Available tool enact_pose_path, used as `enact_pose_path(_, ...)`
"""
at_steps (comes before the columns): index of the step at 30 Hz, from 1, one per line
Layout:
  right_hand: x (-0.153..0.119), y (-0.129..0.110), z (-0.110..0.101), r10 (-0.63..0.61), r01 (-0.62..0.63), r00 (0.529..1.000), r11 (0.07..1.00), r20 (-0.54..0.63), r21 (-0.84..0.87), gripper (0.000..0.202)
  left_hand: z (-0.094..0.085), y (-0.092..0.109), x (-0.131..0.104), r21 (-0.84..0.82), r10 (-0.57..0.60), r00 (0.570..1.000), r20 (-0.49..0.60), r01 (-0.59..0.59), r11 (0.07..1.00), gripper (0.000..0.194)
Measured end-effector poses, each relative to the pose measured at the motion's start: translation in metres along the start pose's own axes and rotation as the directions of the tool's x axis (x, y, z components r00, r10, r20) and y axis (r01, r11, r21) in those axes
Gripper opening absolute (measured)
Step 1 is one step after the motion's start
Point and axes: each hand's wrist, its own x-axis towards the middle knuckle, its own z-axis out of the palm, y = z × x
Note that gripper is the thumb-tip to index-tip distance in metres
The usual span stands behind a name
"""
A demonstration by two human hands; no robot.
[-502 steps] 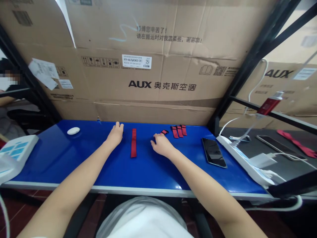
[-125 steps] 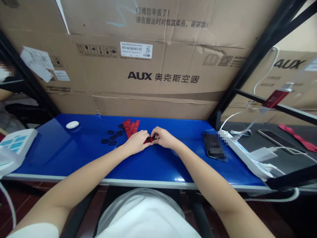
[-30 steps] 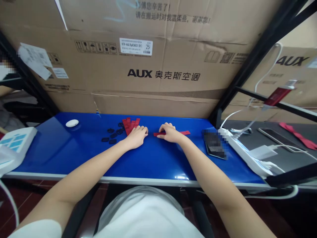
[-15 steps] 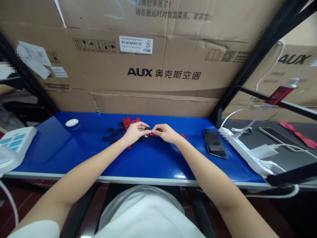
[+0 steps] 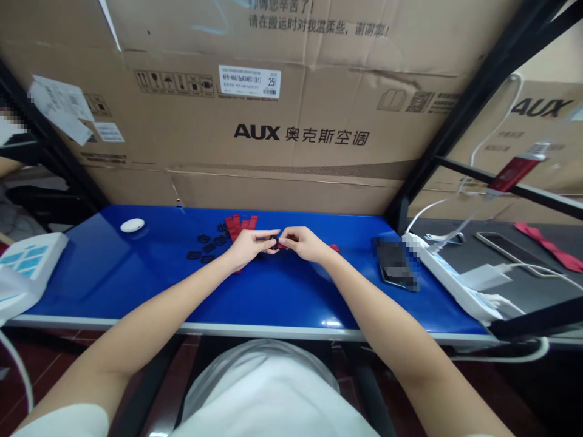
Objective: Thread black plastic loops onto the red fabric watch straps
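Just above the blue tabletop, my left hand (image 5: 246,247) and my right hand (image 5: 302,242) meet fingertip to fingertip. A small black buckle (image 5: 274,243) is pinched between my left thumb and fingers, its shape mostly covered. The fingers of my right hand close on the end of a red strap (image 5: 282,244) right against the buckle. A red strap end (image 5: 335,248) shows beyond my right wrist. Several red straps (image 5: 234,227) lie behind my left hand, partly hidden by it. To their left, several black slide buckles (image 5: 208,247) are scattered on the table.
The blue table (image 5: 136,273) runs up to a large cardboard box (image 5: 300,164). A white oval object (image 5: 132,226) lies at left, near a white device (image 5: 34,267). A dark phone-like object (image 5: 395,264) and a white power strip (image 5: 455,285) lie at right, by a black frame post (image 5: 401,215).
My left index finger has straightened and now reaches out over the buckle toward my right hand. My right hand stays nearly where it was, still pinching the strap.
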Motion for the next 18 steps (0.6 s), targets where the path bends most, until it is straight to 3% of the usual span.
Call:
enact_pose_path(9,0.003,-0.001,0.003,-0.073,0.074,0.997,0.988,-0.015,0.139,0.027,-0.005,-0.003,0.004,-0.178,0.004,0.999,-0.043,-0.011,0.984,0.037)
enact_pose_path(13,0.006,0.001,0.011,-0.014,0.034,0.995,0.976,-0.094,0.213,0.018,-0.007,-0.005,0.006,-0.215,-0.013,0.998,-0.063,-0.001,0.977,0.032)
enact_pose_path(16,0.007,-0.001,0.017,0.003,0.045,0.988,0.952,-0.157,0.303,0.02,-0.005,-0.005,0.005,-0.227,-0.028,0.999,-0.043,0.018,0.974,0.03)
enact_pose_path(18,0.007,-0.003,0.02,-0.048,0.083,0.989,0.962,-0.137,0.261,0.025,-0.003,-0.005,0.003,-0.228,-0.027,1.0,-0.007,0.025,0.973,0.03)
